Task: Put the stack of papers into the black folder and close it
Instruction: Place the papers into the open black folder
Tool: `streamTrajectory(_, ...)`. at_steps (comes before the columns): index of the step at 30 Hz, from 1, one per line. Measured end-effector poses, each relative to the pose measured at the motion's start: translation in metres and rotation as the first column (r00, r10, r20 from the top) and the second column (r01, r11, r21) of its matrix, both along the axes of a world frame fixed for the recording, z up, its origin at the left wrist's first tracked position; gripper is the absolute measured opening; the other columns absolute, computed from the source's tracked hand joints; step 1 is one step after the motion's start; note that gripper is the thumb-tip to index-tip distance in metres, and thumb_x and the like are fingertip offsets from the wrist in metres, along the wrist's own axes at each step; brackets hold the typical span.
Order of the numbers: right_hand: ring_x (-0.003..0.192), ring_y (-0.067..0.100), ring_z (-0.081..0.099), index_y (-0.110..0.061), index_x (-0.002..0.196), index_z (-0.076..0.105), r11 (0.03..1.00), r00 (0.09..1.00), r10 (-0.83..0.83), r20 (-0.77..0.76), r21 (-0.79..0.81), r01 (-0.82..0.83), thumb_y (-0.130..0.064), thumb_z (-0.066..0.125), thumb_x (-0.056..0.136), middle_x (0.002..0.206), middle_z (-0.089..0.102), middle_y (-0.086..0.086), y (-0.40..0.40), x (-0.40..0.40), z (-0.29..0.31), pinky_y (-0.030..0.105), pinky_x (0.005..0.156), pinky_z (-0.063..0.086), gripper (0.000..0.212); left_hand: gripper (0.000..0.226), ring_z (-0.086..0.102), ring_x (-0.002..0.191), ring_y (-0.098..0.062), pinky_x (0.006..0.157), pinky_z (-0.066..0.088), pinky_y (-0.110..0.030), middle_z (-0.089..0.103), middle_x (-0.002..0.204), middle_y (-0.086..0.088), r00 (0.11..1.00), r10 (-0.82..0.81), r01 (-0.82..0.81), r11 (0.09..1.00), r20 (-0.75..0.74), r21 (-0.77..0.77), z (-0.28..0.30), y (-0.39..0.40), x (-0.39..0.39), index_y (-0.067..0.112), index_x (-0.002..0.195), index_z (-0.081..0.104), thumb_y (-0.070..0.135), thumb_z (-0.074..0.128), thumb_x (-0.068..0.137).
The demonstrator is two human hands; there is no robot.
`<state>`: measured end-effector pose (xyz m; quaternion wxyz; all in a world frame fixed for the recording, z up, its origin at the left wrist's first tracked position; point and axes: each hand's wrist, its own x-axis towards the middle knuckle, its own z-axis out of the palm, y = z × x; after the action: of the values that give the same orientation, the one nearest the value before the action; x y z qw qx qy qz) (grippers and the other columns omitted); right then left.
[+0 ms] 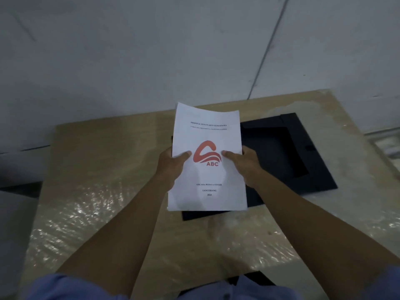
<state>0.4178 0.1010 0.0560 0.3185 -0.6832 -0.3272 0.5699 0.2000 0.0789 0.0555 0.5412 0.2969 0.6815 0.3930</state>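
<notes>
I hold a white stack of papers (pixel 207 176) with a red ABC logo on its cover, lifted above the table with its top edge tilted away. My left hand (pixel 173 165) grips its left edge, thumb on the cover. My right hand (pixel 244 163) grips its right edge the same way. The black folder (pixel 287 152) lies open flat on the table, beneath and to the right of the papers. Its left half is mostly hidden by the stack; only a dark strip shows below the stack's bottom edge.
The wooden table (pixel 104 169) is covered in crinkled clear plastic film. A pale wall stands right behind its far edge. A dark object (pixel 242 280) shows at the table's near edge, between my arms.
</notes>
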Motion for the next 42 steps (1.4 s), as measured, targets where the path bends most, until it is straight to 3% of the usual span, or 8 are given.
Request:
streamTrajectory(5, 0.100, 0.026, 0.070, -0.010, 0.119, 0.064, 0.999, 0.986, 0.044, 0.161, 0.014, -0.047, -0.022, 0.080, 0.089, 0.118, 0.071, 0.008, 0.005, 0.073, -0.014, 0.046, 0.089, 0.060, 0.037, 0.017, 0.068, 0.085, -0.017, 0.064, 0.051, -0.027, 0.070, 0.095, 0.003, 1.000, 0.018, -0.019, 0.999, -0.013, -0.039, -0.009, 0.003, 0.066, 0.023, 0.110, 0.065, 0.027, 0.071, 0.095)
streamTrajectory(10, 0.114, 0.026, 0.065, -0.007, 0.147, 0.050, 0.982, 0.963, 0.188, 0.194, -0.022, -0.188, -0.015, 0.077, 0.093, 0.123, 0.066, 0.007, 0.009, 0.130, -0.033, 0.048, 0.106, 0.055, 0.061, 0.013, 0.066, 0.080, -0.015, 0.061, 0.050, -0.027, 0.068, 0.091, 0.003, 0.994, 0.099, -0.100, 0.994, -0.047, -0.037, -0.024, 0.003, 0.110, 0.018, 0.109, 0.065, 0.019, 0.069, 0.096)
streamTrajectory(15, 0.127, 0.027, 0.063, -0.007, 0.151, 0.049, 0.944, 0.898, 0.304, 0.318, 0.025, -0.328, -0.020, 0.074, 0.095, 0.142, 0.064, 0.011, 0.004, 0.161, -0.044, 0.032, 0.107, 0.049, 0.063, 0.019, 0.066, 0.080, -0.015, 0.061, 0.051, -0.027, 0.068, 0.096, -0.001, 0.981, 0.167, -0.173, 0.983, -0.101, -0.062, -0.041, 0.002, 0.124, 0.016, 0.114, 0.065, 0.018, 0.069, 0.096)
streamTrajectory(21, 0.129, 0.034, 0.062, -0.006, 0.143, 0.059, 0.809, 0.644, 0.249, 0.724, 0.209, -0.549, -0.033, 0.069, 0.097, 0.140, 0.065, 0.016, -0.026, 0.226, -0.064, 0.050, 0.107, 0.053, 0.054, 0.028, 0.062, 0.077, -0.015, 0.062, 0.047, -0.027, 0.068, 0.110, -0.010, 0.959, 0.150, -0.178, 0.979, -0.241, -0.097, -0.054, 0.002, 0.123, 0.012, 0.123, 0.064, 0.021, 0.068, 0.097)
streamTrajectory(25, 0.146, 0.038, 0.048, 0.000, 0.148, 0.052, 0.721, 0.392, 0.214, 0.895, 0.126, -0.681, -0.064, 0.048, 0.093, 0.153, 0.054, 0.019, -0.042, 0.264, -0.084, 0.058, 0.117, 0.042, 0.085, 0.037, 0.060, 0.075, -0.015, 0.062, 0.045, -0.027, 0.068, 0.113, -0.012, 0.929, 0.120, -0.159, 0.984, -0.349, -0.085, -0.059, -0.001, 0.116, 0.008, 0.132, 0.063, 0.020, 0.066, 0.097)
streamTrajectory(32, 0.163, 0.025, 0.004, -0.003, 0.164, 0.011, 0.688, 0.237, 0.337, 0.911, -0.066, -0.723, -0.097, 0.031, 0.078, 0.176, 0.005, 0.011, -0.059, 0.291, -0.090, 0.050, 0.132, 0.012, 0.129, 0.037, 0.063, 0.095, -0.027, 0.075, 0.048, -0.031, 0.068, 0.115, -0.014, 0.922, 0.114, -0.154, 0.985, -0.370, -0.081, -0.065, 0.006, 0.120, 0.004, 0.131, 0.063, 0.018, 0.067, 0.096)
streamTrajectory(38, 0.162, 0.032, 0.013, 0.003, 0.162, 0.019, 0.645, 0.207, 0.332, 0.920, -0.062, -0.761, -0.094, 0.038, 0.077, 0.173, 0.014, 0.019, -0.059, 0.296, -0.096, 0.057, 0.128, 0.022, 0.130, 0.037, 0.065, 0.094, -0.025, 0.074, 0.051, -0.032, 0.067, 0.112, -0.009, 0.943, 0.094, -0.132, 0.987, -0.320, -0.096, -0.068, 0.019, 0.130, 0.007, 0.131, 0.063, 0.019, 0.068, 0.096)
streamTrajectory(42, 0.161, 0.034, 0.016, 0.005, 0.160, 0.022, 0.628, 0.194, 0.299, 0.934, -0.040, -0.777, -0.091, 0.039, 0.079, 0.172, 0.018, 0.022, -0.059, 0.297, -0.100, 0.055, 0.129, 0.020, 0.127, 0.040, 0.068, 0.105, -0.030, 0.087, 0.055, -0.040, 0.069, 0.121, -0.013, 0.935, 0.117, -0.151, 0.985, -0.334, -0.079, -0.071, 0.032, 0.128, 0.007, 0.131, 0.063, 0.020, 0.070, 0.095)
